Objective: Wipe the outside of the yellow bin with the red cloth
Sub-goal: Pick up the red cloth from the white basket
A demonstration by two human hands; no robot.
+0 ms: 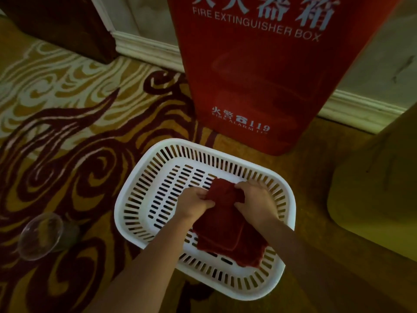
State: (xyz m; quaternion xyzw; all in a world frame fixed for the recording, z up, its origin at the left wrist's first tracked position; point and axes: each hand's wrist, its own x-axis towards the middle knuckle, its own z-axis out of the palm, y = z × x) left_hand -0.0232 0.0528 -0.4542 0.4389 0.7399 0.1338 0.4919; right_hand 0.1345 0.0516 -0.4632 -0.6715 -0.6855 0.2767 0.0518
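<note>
A dark red cloth [228,231] lies folded over the right part of a white slotted basket [140,190] on the carpet. My left hand [195,201] grips the cloth's upper left edge. My right hand [255,197] pinches its upper right corner. Both hands are over the basket. The yellow bin [374,184] stands at the right edge of the view, about a hand's width to the right of the basket; only part of its side shows.
A red fire extinguisher box [252,75] stands against the wall just beyond the basket. A clear glass bowl [41,236] sits on the patterned carpet at the lower left. Dark wooden furniture [61,26] fills the upper left corner.
</note>
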